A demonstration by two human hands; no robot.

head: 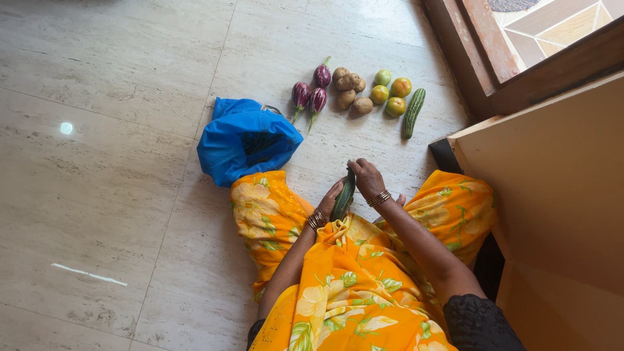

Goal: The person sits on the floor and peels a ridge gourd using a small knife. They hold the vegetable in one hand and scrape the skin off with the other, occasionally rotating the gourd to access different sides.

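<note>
Two hands on one green cucumber

Both of your hands hold a long dark green cucumber [343, 198] just above your lap, over the orange floral cloth [344, 286]. Your right hand [368, 179] curls over its upper end, fingers closed around it. Your left hand [329, 200] cups the lower side, palm against the skin; whether its fingers wrap fully you cannot tell.

Handling, as a judgement: stiff, fairly light, smooth-skinned, so likely a bit slippery. It should take a firm grip but could snap if bent. Hold it near the middle or at both ends, as now.

On the tiled floor [97, 97] ahead lie three purple eggplants [311, 94], a cluster of potatoes [351, 91], four green-yellow tomatoes [391, 94] and a second cucumber [412, 113], all close together, well apart from your hands. A crumpled blue bag [244, 140] sits just beside your left knee.

Hidden: the cucumber's lower end is behind the left hand and cloth. The bag's inside is not visible. A pale panel [559, 195] cuts off the right side, and something dark at its foot is too obscured to name.
</note>
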